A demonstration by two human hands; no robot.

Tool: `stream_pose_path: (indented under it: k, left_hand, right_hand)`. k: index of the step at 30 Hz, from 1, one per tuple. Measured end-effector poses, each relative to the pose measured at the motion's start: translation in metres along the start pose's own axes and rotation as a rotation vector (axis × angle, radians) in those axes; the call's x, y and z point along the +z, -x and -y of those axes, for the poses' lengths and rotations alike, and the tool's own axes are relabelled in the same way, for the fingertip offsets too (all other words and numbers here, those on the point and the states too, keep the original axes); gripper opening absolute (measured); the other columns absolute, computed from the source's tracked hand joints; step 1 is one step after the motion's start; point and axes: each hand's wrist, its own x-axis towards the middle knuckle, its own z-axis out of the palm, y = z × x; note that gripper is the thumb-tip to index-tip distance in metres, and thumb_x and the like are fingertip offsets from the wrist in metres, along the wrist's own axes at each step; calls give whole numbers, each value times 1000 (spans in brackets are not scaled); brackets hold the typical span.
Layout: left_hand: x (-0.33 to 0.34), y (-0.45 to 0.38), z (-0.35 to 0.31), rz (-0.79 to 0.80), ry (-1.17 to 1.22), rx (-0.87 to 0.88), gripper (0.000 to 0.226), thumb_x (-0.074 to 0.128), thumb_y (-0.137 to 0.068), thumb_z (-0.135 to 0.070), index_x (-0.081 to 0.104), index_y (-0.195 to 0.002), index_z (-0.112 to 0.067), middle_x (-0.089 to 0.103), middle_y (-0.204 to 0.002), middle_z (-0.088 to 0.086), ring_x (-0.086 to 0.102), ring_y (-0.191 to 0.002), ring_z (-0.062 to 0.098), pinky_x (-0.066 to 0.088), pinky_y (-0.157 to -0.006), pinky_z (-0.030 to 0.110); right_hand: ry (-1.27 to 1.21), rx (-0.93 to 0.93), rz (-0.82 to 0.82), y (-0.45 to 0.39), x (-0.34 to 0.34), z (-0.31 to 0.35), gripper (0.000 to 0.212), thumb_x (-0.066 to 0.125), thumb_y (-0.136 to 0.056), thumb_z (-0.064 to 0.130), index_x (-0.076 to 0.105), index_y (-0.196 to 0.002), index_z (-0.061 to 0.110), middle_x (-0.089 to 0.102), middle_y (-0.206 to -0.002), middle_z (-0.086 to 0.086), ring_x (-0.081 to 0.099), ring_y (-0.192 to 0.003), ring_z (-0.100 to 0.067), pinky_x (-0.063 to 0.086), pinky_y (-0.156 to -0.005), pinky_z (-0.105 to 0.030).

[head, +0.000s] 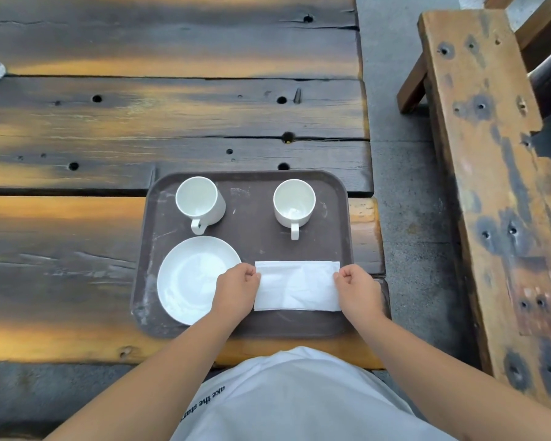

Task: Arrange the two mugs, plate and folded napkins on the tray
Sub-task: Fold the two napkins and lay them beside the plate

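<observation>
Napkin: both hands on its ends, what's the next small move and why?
Probably let go and draw both hands back. The folded napkin already lies flat and square on the tray, right of the plate, pinched by the left hand and right hand; both mugs are placed.

Open gap on tray (337, 224) btwn left mug (201, 202) & right mug (295, 203). Near half crowded: plate (185, 281) left, napkin (296, 286) right, w/ both hands at its ends.
</observation>
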Motion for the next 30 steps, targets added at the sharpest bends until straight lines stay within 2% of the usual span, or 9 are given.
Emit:
stream_pose_path:
  k: [3, 6, 10, 13, 16, 19, 24, 30]
  left_hand:
    - [1, 0, -2, -22, -26, -20, 19, 53, -92, -19, 62, -78, -11, 65, -71, 5, 51, -65, 16, 39, -54, 23]
    - [2, 1, -3, -47, -31, -26, 20, 52, -90, -18, 60, -75, -8, 64, -70, 8, 48, -62, 17, 40, -54, 26]
    - [5, 2, -1, -62, -33, -19, 23, 52, -90, -18, 55, -68, -17, 58, -61, -2, 48, -58, 13, 37, -50, 24]
    - [6, 4, -1, -81, -23, 3, 18, 53, -92, -23, 58, -75, -19, 61, -66, -4, 54, -63, 16, 44, -56, 27]
    - [7, 4, -2, -120, -125, 11, 14, 52, -93, -31, 59, -82, -26, 62, -75, -9, 58, -71, 18, 44, -58, 29]
    - [8, 2, -5, -173, -277, 54, 20, 49, -95, -33, 55, -77, -26, 55, -80, -5, 54, -71, 21, 40, -56, 29]
    - [8, -4, -4, -205, -361, 106, 23, 50, -95, -32, 59, -76, -22, 50, -83, -1, 52, -76, 23, 47, -59, 35]
    - [11, -9, 3, -288, -437, 93, 16, 57, -91, -34, 68, -81, -26, 42, -83, -5, 37, -79, 19, 35, -64, 34]
  right_hand:
    - [50, -1, -18, 0, 0, 0, 17, 53, -91, 27, 59, -76, 23, 63, -71, 6, 58, -72, -19, 45, -62, -33]
    - [191, -44, -25, 0, -1, 0, 15, 52, -91, 32, 57, -78, 26, 63, -74, 9, 58, -72, -19, 41, -58, -31]
    - [272, -110, -70, -1, -3, 1, 16, 52, -91, 34, 56, -76, 28, 61, -80, 10, 57, -73, -18, 38, -58, -30]
    - [274, -121, -86, -4, -2, 2, 17, 53, -90, 32, 57, -74, 28, 58, -86, 8, 56, -75, -20, 42, -63, -32]
    - [273, -103, -83, -7, -1, 1, 18, 53, -90, 33, 57, -73, 28, 58, -83, 8, 56, -73, -18, 43, -61, -31]
    - [265, -79, -74, -10, 0, 2, 18, 53, -89, 34, 58, -73, 29, 61, -81, 9, 57, -73, -18, 41, -59, -30]
    - [256, -35, -71, -12, 0, 3, 19, 52, -88, 36, 57, -72, 28, 64, -77, 9, 58, -73, -19, 46, -62, -31]
    - [223, -25, -76, -14, -1, 2, 19, 52, -89, 36, 56, -71, 31, 65, -78, 8, 59, -75, -20, 52, -67, -36]
